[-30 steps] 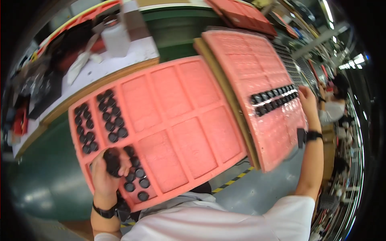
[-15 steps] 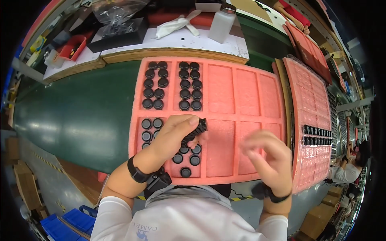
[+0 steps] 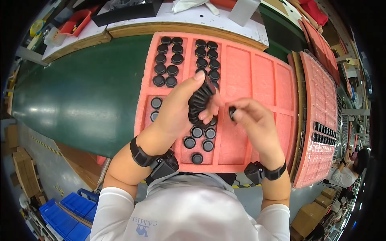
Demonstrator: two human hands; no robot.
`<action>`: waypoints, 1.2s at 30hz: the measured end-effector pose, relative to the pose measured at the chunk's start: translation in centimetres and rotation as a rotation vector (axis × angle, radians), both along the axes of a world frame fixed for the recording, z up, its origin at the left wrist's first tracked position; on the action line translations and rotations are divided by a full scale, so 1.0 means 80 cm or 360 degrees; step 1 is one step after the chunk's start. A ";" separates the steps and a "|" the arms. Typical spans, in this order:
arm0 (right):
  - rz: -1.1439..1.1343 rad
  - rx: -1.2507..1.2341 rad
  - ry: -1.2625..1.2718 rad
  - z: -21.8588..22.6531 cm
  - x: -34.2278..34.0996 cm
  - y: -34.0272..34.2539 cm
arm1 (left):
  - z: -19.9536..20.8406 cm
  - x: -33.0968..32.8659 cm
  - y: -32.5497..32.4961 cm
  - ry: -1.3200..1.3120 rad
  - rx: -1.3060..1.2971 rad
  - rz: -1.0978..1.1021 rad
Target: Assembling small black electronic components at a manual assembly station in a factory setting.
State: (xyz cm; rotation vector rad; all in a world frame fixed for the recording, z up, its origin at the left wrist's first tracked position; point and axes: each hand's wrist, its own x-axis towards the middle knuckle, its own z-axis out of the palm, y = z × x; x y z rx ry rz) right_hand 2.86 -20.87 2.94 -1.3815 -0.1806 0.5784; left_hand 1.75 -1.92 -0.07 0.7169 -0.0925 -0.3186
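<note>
My left hand is closed around a curved stack of thin black parts, its thumb pressed on the upper end and the fingertips curled beneath. To its right, my right hand pinches one small black part between thumb and fingers, apart from the stack. Both hands are above a pink foam tray divided into compartments. Round black caps stand in the tray's left compartments, mostly in pairs of rows. My left hand and forearm hide some of them.
Beyond the tray is a white-topped bench with a white glove, a black box and a red bin. Another pink tray, with black pieces, lies at right. The green work surface extends left. Another person is at far right.
My right hand has moved inward toward the left hand, and a small black part now shows in its pinch. My left hand with the stack has risen and turned. The view has shifted.
</note>
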 end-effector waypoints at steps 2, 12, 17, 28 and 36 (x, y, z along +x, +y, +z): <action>0.0234 -0.0775 -0.0731 -0.007 -0.020 -0.007 | -0.001 0.002 -0.001 0.0097 0.0047 0.0152; 0.0394 -0.0989 -0.1478 -0.015 -0.050 0.003 | 0.000 0.000 -0.004 0.0051 0.0231 0.0177; 0.0031 -0.0681 -0.1576 0.042 -0.011 0.010 | 0.012 -0.008 -0.001 -0.0134 0.0443 0.0100; -0.0066 -0.0205 -0.1454 0.015 0.018 0.015 | 0.014 -0.008 0.002 -0.0261 0.0407 0.0103; -0.0011 0.0910 0.0220 -0.009 0.015 0.008 | 0.016 -0.010 -0.002 -0.0305 0.0521 0.0155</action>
